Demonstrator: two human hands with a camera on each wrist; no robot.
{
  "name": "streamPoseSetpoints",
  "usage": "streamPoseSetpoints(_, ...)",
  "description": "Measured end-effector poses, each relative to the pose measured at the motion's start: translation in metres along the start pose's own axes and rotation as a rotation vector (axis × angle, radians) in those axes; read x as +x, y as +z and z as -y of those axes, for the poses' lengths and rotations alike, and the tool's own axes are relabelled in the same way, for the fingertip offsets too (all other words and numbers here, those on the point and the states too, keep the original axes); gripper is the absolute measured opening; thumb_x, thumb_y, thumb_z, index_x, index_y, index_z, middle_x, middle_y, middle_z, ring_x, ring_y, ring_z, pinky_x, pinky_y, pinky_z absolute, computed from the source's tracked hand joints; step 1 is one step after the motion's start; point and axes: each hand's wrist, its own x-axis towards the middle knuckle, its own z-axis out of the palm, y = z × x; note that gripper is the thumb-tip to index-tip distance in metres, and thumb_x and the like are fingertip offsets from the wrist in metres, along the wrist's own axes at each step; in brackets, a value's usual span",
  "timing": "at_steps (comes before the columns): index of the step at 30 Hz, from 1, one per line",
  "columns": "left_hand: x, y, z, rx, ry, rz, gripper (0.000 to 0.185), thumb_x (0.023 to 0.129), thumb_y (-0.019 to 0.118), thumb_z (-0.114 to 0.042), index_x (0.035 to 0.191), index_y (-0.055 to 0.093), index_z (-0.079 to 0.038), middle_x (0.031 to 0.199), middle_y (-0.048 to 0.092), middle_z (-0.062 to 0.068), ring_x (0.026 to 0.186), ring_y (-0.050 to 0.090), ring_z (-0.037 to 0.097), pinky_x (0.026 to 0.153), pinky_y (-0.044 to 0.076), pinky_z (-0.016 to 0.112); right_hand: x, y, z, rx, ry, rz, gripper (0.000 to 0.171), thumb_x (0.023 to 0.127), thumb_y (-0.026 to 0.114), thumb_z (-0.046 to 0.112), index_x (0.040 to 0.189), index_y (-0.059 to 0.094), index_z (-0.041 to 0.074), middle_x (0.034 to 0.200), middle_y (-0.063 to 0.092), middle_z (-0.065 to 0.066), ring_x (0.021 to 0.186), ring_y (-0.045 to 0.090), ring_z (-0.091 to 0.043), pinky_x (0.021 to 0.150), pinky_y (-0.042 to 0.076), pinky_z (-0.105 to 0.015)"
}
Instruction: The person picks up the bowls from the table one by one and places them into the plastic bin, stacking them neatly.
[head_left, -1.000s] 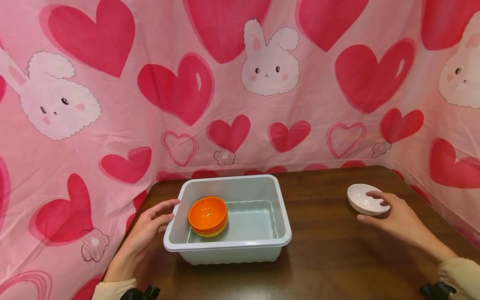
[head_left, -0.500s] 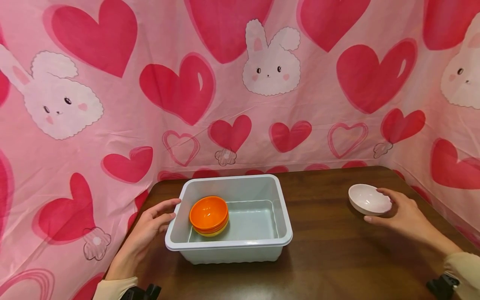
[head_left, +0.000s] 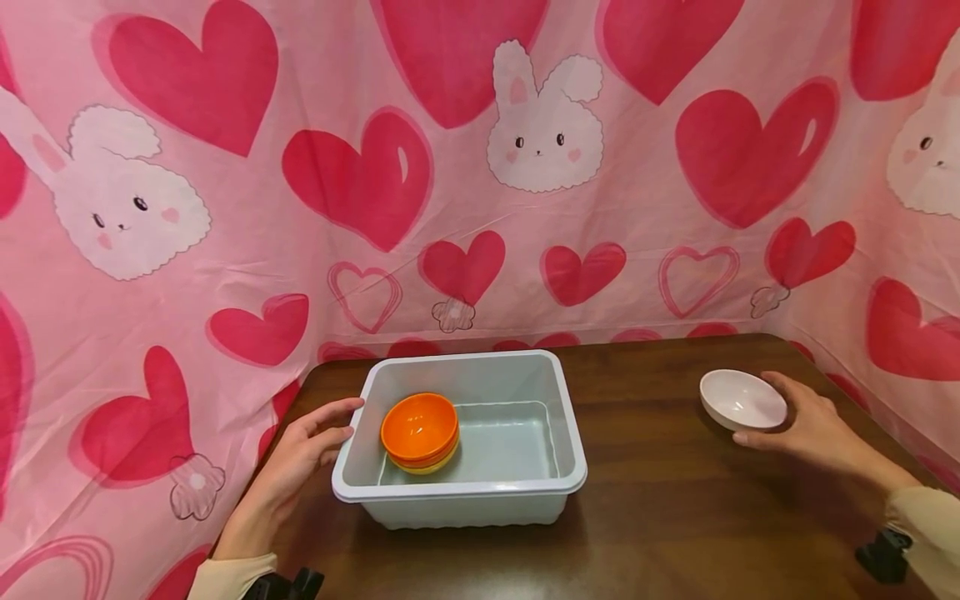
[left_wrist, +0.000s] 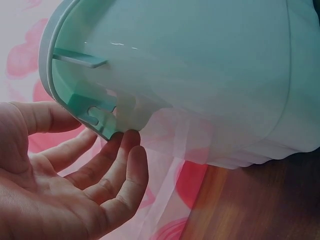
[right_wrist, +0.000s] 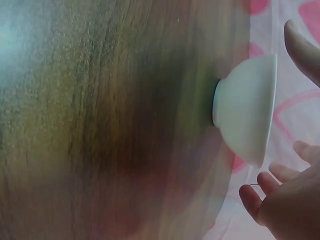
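A small white bowl point(head_left: 742, 400) stands upright on the brown table at the right. My right hand point(head_left: 813, 433) is beside it, thumb at the near side and index finger at the far side. In the right wrist view the right hand's fingers point(right_wrist: 252, 202) are spread and a gap shows between them and the bowl. My left hand point(head_left: 300, 454) rests loosely bent fingertips against the left rim of a light grey plastic basin point(head_left: 495, 492). Inside the basin, at its left, sits a stack of bowls with an orange bowl point(head_left: 420, 427) on top and a yellow one lowest.
The dark wooden table point(head_left: 645, 508) has rounded back corners. Behind and on both sides hangs a pink cloth point(head_left: 630, 200) with red hearts and white rabbits, close to the table's edges. Bare table lies between basin and white bowl.
My right hand has drawn back slightly to the right, and its fingers have come away from inside the white bowl. The left hand stays at the basin's rim.
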Motion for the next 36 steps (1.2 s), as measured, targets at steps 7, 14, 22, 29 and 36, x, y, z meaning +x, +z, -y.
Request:
streamPoseSetpoints(7,0.000,0.000,0.000,0.003,-0.015,-0.003,0.049,0.106,0.057,-0.010,0.152,0.049,0.004,0.146,0.054,0.022,0.109,0.070,0.020,0.091,0.059,0.033,0.004,0.001,-0.007,0.013,0.018,0.044,0.110,0.078,0.093,0.031,0.154,0.028,-0.014,0.144,0.041,-0.044,0.121,0.045,-0.063,0.092,0.039,-0.078)
streamPoseSetpoints(14,0.001,0.000,0.000,0.005,-0.010,-0.003,0.048,0.106,0.056,-0.009,0.152,0.050,0.004,0.147,0.054,0.022,0.109,0.070,0.020,0.092,0.059,0.032,0.008,0.003,-0.011,0.020,0.031,0.063,0.111,0.078,0.093,0.033,0.154,0.028,-0.014,0.142,0.042,-0.045,0.119,0.047,-0.063,0.092,0.041,-0.079)
streamPoseSetpoints(22,0.000,0.001,-0.001,0.002,-0.021,-0.003,0.049,0.106,0.056,-0.009,0.153,0.049,0.003,0.146,0.054,0.022,0.109,0.070,0.022,0.091,0.060,0.034,0.014,0.005,-0.013,0.006,0.029,0.087,0.111,0.078,0.091,0.037,0.153,0.027,-0.014,0.139,0.042,-0.045,0.116,0.048,-0.063,0.090,0.044,-0.080)
streamPoseSetpoints(29,0.000,0.001,-0.001,-0.003,-0.018,0.000,0.048,0.106,0.056,-0.009,0.152,0.050,0.004,0.143,0.057,0.022,0.107,0.071,0.022,0.090,0.060,0.034,0.016,0.007,-0.016,0.021,0.039,0.095,0.111,0.079,0.090,0.038,0.154,0.026,-0.014,0.140,0.040,-0.045,0.117,0.045,-0.062,0.090,0.042,-0.081)
streamPoseSetpoints(36,0.000,0.001,-0.001,-0.001,-0.007,0.009,0.048,0.106,0.056,-0.009,0.152,0.049,0.005,0.143,0.056,0.023,0.106,0.071,0.021,0.090,0.060,0.034,0.018,0.008,-0.016,0.034,0.050,0.112,0.113,0.079,0.090,0.037,0.155,0.024,-0.014,0.142,0.036,-0.047,0.120,0.040,-0.064,0.092,0.038,-0.083)
